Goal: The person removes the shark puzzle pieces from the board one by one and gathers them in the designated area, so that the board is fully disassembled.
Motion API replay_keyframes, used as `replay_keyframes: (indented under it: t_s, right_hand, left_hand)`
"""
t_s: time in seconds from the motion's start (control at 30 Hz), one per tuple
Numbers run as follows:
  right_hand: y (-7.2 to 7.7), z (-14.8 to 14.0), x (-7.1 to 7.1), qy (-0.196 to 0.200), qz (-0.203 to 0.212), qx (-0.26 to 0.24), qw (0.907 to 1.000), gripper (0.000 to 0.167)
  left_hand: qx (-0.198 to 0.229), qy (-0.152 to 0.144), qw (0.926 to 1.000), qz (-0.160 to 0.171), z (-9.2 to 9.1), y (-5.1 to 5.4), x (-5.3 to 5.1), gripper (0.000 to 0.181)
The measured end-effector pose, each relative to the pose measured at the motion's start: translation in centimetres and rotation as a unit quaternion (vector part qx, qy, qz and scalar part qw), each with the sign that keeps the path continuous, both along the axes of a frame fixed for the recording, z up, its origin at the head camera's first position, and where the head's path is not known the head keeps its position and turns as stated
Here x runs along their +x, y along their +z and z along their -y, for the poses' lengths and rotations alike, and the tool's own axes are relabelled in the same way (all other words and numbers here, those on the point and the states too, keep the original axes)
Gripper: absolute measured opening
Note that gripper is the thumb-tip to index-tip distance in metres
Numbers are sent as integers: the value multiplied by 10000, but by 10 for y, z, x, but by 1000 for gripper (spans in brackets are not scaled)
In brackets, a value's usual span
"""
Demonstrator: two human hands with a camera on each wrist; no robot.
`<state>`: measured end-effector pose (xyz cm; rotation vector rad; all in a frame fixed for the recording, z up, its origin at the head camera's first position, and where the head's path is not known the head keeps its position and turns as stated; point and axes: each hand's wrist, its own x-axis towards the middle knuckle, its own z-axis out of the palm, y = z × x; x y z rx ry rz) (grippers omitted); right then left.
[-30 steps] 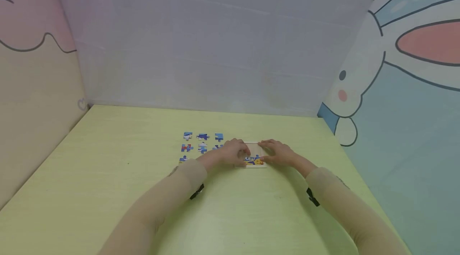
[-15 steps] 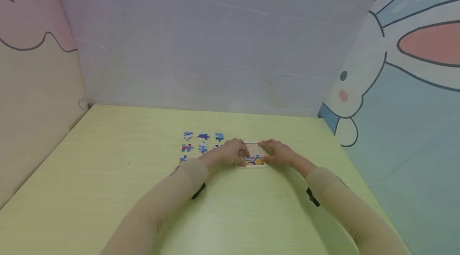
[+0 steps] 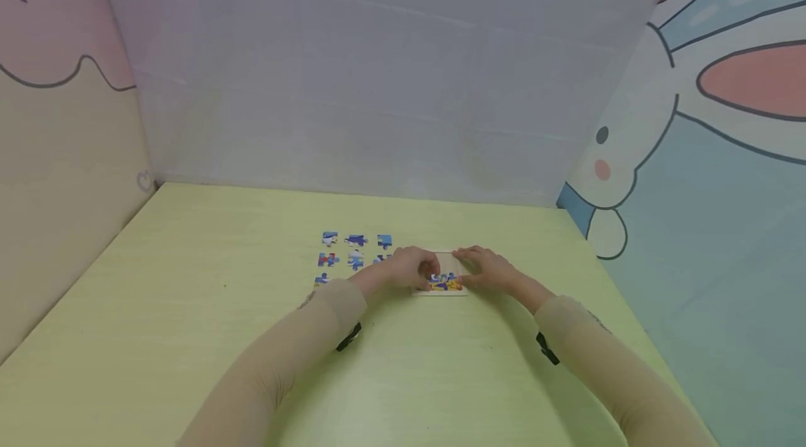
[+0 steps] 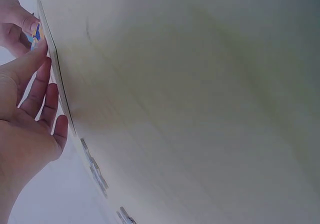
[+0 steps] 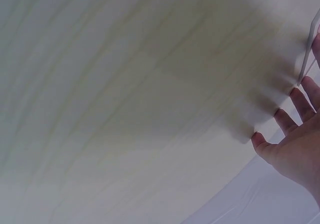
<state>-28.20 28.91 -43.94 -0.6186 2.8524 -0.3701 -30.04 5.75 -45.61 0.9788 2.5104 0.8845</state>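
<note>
In the head view, a shallow wooden puzzle tray (image 3: pixel 441 294) lies on the table with yellow and blue puzzle pieces (image 3: pixel 450 283) along its near side. Its far part shows bare wood. My left hand (image 3: pixel 411 267) reaches over the tray's left side, thumb and forefinger pinching a small puzzle piece (image 3: pixel 434 278) by the near row; the fingers partly hide it. My right hand (image 3: pixel 488 268) rests along the right edge, fingers extended near the far corner and thumb by the near row. In the right wrist view, spread fingertips (image 5: pixel 256 135) touch the table beside the tray rim (image 5: pixel 306 54).
Left of the tray, several loose puzzle pieces (image 3: pixel 355 259) lie in rows, some partly behind my left forearm. The pale yellow table (image 3: pixel 252 335) meets a plain back wall (image 3: pixel 378 83). A wall with a rabbit drawing (image 3: pixel 630 118) stands on the right.
My left forefinger has curled slightly, lifting a little from the near row. The right hand stays at the tray's edge, and the loose pieces have not moved.
</note>
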Motion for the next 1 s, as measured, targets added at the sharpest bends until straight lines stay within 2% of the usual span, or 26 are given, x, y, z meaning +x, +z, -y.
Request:
replay_keyframes:
  t_s: [0.3,0.57,0.77,0.9,1.0]
  right_hand:
    - [-3,1,-1,-18,54,-25,10000,63]
    - [-3,1,-2,-19,-24,151,9999,63]
    - [-4,3,-3,16,-72,155,9999,64]
    - [-4,3,-3,35,-147,207,9997,64]
    - [-3,4,-2,-15,-115,254,9996,64]
  left_hand:
    - [-176,-14,9988,-452,0,2,5,21]
    - [-277,-56,9961,-839,-2,6,5,19]
    - [-238,-42,9970,-729,5,13,10,19]
    - [-15,-55,9984,-554,16,18,15,20]
    - [152,-90,9984,-536,27,17,17,18]
